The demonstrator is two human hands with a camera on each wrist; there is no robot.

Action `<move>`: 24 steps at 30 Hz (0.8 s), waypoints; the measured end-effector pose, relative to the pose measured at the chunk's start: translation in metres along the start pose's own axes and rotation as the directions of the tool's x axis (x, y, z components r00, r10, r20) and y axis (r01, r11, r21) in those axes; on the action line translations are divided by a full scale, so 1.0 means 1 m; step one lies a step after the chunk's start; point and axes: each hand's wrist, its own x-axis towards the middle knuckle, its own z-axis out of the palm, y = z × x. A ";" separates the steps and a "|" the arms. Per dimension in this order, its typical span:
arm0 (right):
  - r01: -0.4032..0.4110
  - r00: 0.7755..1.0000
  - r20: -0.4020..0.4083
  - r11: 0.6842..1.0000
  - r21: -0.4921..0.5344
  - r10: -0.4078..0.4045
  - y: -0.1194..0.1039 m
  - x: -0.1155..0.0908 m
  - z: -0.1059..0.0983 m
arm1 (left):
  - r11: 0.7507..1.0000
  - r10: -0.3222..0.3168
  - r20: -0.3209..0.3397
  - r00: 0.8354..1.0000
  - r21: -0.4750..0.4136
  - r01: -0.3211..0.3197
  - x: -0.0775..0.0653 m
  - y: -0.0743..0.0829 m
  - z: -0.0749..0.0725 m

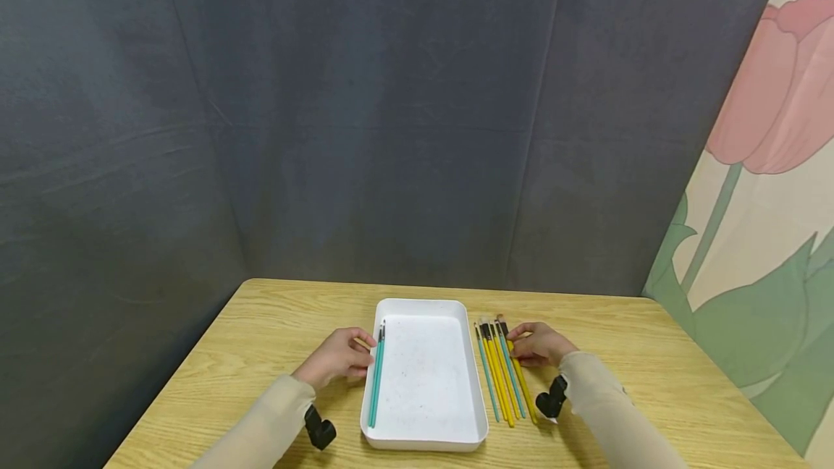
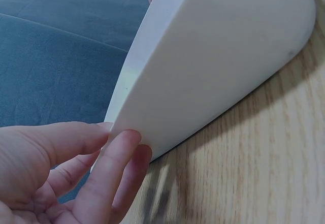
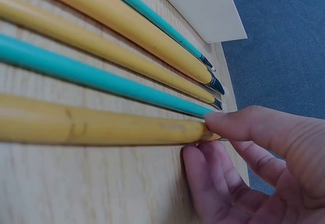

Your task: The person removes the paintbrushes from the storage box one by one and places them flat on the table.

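A white rectangular tray point(image 1: 430, 375) stands on the table with two teal paintbrushes point(image 1: 376, 382) lying along its left side. My left hand point(image 1: 340, 356) pinches the tray's left wall point(image 2: 203, 61), thumb at the rim and fingertips on the outer face. Right of the tray lies a row of several yellow and teal paintbrushes point(image 1: 493, 375), bristles pointing away from me. My right hand point(image 1: 539, 344) pinches the outermost yellow paintbrush point(image 3: 101, 125) near its bristle end, which the thumb and fingers hide. Beside it lies a teal paintbrush point(image 3: 111, 82), right at the thumb tip.
The wood-grain table point(image 1: 293, 324) extends on both sides of the tray. A dark cloth point(image 1: 391, 129) hangs behind it and along the left. On the right is a curtain with a pink tulip point(image 1: 769, 100) on it. Each sleeve carries a black wrist camera point(image 1: 552, 398).
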 end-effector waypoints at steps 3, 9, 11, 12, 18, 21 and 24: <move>-0.011 1.000 0.004 1.000 0.008 0.011 0.000 0.000 0.000 | 1.000 0.007 0.003 1.000 0.001 -0.007 0.000 0.000 0.000; -0.008 1.000 0.020 1.000 0.016 0.007 0.000 -0.002 -0.001 | 1.000 0.016 0.004 1.000 0.008 -0.016 0.000 -0.001 -0.001; 0.004 1.000 0.029 1.000 0.013 -0.005 0.000 -0.003 -0.002 | 1.000 0.015 0.003 1.000 0.007 -0.015 0.001 -0.002 -0.001; 0.008 1.000 0.030 1.000 0.014 -0.009 0.000 -0.003 -0.003 | 1.000 0.016 0.004 1.000 0.006 -0.016 0.001 -0.002 -0.001; -0.008 1.000 0.003 1.000 0.011 0.008 0.001 -0.002 -0.001 | 1.000 0.022 0.015 1.000 -0.001 -0.022 0.001 -0.002 -0.001; -0.025 1.000 -0.019 1.000 0.016 0.025 0.002 -0.001 0.000 | 1.000 0.023 0.015 1.000 -0.002 -0.023 0.000 -0.002 0.000; -0.024 1.000 -0.017 1.000 0.019 0.025 0.003 0.000 0.000 | 1.000 0.022 0.015 1.000 -0.004 -0.022 0.000 -0.002 0.000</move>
